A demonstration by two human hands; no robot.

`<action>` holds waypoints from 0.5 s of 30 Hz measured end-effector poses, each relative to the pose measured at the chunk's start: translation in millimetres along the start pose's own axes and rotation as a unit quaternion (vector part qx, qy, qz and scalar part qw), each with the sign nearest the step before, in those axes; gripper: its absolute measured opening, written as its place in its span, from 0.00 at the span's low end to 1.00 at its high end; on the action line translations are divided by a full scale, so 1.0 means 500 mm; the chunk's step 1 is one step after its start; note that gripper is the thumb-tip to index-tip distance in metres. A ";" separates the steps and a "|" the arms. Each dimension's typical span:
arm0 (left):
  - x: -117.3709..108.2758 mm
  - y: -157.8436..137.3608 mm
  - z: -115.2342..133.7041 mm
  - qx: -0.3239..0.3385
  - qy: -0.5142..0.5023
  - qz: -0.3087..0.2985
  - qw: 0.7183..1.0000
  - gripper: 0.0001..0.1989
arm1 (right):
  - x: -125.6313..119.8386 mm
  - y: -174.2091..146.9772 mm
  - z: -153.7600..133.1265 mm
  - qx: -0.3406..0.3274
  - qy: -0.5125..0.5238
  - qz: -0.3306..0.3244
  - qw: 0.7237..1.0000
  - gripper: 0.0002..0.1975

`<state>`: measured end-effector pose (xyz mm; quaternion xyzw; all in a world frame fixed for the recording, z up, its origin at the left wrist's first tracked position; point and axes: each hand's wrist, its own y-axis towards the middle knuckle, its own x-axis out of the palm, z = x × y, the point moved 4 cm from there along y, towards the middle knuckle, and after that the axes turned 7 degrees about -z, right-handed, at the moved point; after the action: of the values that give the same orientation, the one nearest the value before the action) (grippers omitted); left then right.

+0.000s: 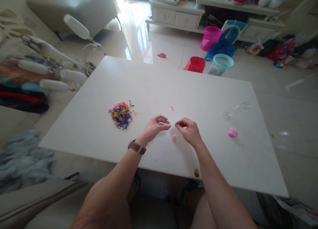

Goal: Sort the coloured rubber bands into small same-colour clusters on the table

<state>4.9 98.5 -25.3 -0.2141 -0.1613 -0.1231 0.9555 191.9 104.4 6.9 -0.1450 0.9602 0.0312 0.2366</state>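
Note:
My left hand (157,125), with a brown-strapped watch (136,147) at its wrist, hovers over the middle of the white table (149,85). Its thumb and a finger pinch a tiny orange-red elastic band (171,125). Facing it, my right hand (188,129) has thumb and forefinger closed on a tiny yellowish band (175,124). The fingertips of both hands are a short gap apart. A small pink piece (173,138) lies just below them, and a single red band (172,108) lies beyond. To the left is a heap of multicoloured small elastic bands (121,114).
At the table's right are a pink rounded object (232,132) and a clear plastic item (242,106). A small yellow figure (196,172) marks the near edge. Past the far edge stand a red bin (196,64) and a light blue basket (220,64); a white lamp stand (58,53) is at left.

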 end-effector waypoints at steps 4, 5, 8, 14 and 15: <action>-0.006 0.001 0.003 0.007 0.021 0.017 1.000 0.25 | -0.057 0.000 0.063 0.095 -0.061 0.068 0.991 0.06; -0.006 0.001 0.003 0.007 0.025 0.016 1.000 0.24 | -0.071 -0.001 0.078 0.115 -0.079 0.076 0.987 0.06; -0.007 0.000 0.004 0.005 0.033 0.016 0.999 0.24 | -0.103 -0.007 0.113 0.158 -0.122 0.082 0.976 0.05; -0.007 -0.002 0.006 0.003 0.042 0.020 0.999 0.24 | -0.120 -0.011 0.135 0.184 -0.153 0.083 0.967 0.03; -0.007 -0.002 0.006 0.003 0.043 0.021 0.999 0.24 | -0.120 -0.011 0.136 0.185 -0.155 0.083 0.967 0.03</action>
<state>0.7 99.5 -23.5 -0.2094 -0.1161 -0.1116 0.9645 274.5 123.7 -25.8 -0.0120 0.9094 -0.1053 0.4022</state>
